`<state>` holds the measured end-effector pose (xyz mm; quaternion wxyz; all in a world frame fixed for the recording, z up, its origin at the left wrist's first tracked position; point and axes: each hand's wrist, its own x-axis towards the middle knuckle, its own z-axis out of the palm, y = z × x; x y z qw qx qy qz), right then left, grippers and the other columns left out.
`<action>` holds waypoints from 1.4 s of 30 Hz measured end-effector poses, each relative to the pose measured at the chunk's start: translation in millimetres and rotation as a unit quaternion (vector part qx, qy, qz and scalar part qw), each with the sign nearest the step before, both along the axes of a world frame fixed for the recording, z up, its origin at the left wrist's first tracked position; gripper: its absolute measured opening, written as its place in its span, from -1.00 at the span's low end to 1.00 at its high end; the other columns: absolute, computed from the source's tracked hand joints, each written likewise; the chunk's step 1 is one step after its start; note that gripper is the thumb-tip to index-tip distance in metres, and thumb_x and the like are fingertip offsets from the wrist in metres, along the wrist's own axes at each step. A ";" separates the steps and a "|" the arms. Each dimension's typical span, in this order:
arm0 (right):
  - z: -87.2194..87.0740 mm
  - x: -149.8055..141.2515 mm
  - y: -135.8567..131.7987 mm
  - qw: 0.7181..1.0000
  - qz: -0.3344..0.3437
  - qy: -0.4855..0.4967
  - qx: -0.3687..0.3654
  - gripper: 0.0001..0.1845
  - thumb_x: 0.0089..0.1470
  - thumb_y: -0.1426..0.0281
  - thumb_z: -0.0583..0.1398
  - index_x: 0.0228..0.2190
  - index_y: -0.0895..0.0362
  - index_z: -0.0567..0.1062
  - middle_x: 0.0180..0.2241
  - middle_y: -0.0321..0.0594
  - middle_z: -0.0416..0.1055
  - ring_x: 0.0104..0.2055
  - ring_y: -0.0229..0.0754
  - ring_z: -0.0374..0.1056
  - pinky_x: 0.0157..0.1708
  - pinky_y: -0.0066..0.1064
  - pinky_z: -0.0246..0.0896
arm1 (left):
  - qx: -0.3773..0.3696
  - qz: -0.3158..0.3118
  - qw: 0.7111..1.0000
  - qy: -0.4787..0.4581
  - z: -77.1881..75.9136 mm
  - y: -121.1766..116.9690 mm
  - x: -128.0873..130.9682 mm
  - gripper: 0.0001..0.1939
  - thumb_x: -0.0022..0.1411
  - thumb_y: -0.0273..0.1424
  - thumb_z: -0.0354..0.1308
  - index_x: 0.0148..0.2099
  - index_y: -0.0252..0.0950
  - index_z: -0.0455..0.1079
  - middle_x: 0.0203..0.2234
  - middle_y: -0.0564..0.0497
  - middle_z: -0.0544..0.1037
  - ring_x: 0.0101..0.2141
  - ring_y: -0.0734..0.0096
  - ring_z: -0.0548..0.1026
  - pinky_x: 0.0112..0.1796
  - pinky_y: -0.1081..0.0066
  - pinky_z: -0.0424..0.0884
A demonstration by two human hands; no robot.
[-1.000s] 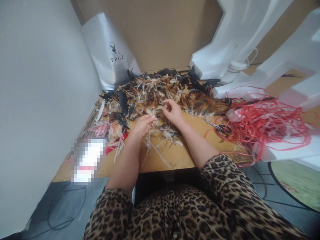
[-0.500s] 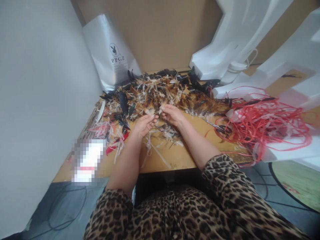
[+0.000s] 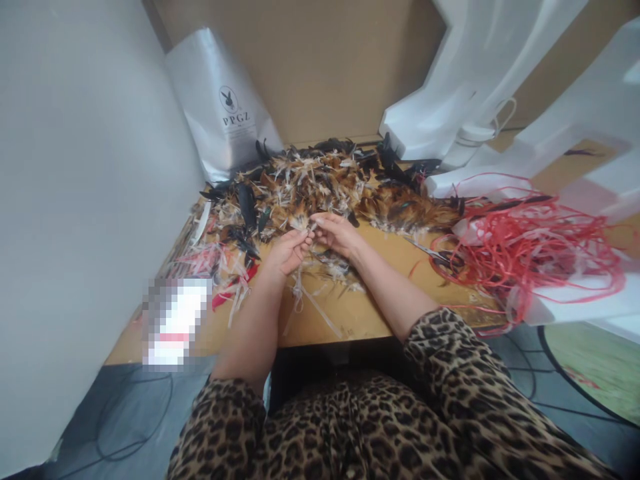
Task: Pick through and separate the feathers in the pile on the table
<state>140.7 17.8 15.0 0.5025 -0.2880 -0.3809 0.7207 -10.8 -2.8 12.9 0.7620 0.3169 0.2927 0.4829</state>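
Note:
Over the front of a heap of brown and black feathers [image 3: 320,177], my two hands meet fingertip to fingertip. My left hand [image 3: 290,252] pinches a small bunch of pale and brown feathers [image 3: 300,221] by its base, the tips fanning away from me. Close against it, my right hand [image 3: 339,235] is closed in a pinch on what looks like a feather, mostly hidden by the fingers. Below my hands lie loose feather scraps [image 3: 340,267] and pale ribbon ends [image 3: 299,293] on the wooden table [image 3: 370,313].
At right, a tangle of red ribbon [image 3: 530,247] sits beside scissors [image 3: 430,251]. Laid out brown feathers [image 3: 410,208] are at the heap's right. A silver-white bag [image 3: 225,113] stands behind left; white foam pieces [image 3: 430,113] stand behind right. A grey panel [image 3: 100,167] borders the left.
My right hand has moved left and slightly down, bringing its fingertips against those of my left hand. My left hand has stayed almost still with its feather bunch.

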 end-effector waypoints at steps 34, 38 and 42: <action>2.5 -9.4 -6.7 0.974 -0.120 -0.176 0.071 -0.71 -0.33 0.24 0.30 -0.56 0.20 0.44 -0.66 -0.38 0.33 -0.61 -0.42 0.14 -0.54 -0.53 0.03 | 0.077 0.095 0.978 0.168 -6.7 2.1 7.1 -0.80 -0.11 -0.40 0.28 -0.45 -0.43 0.39 -0.57 -0.03 0.52 -0.60 0.64 0.40 -0.52 0.60 0.31; 0.8 -8.3 -6.2 0.971 -0.113 -0.191 0.091 -0.72 -0.30 0.25 0.30 -0.54 0.21 0.46 -0.62 -0.35 0.36 -0.58 -0.41 0.17 -0.52 -0.53 0.05 | 0.114 0.117 0.963 0.213 -5.3 2.2 8.9 -0.79 -0.13 -0.37 0.27 -0.46 -0.44 0.39 -0.57 -0.05 0.52 -0.61 0.59 0.42 -0.53 0.55 0.33; -0.2 -7.7 -5.9 0.964 -0.125 -0.208 0.111 -0.74 -0.29 0.25 0.29 -0.57 0.19 0.44 -0.62 -0.37 0.34 -0.57 -0.41 0.17 -0.52 -0.54 0.06 | 0.117 0.114 0.960 0.229 -5.0 2.2 9.5 -0.78 -0.13 -0.36 0.27 -0.45 -0.43 0.40 -0.55 -0.08 0.53 -0.60 0.53 0.44 -0.55 0.53 0.33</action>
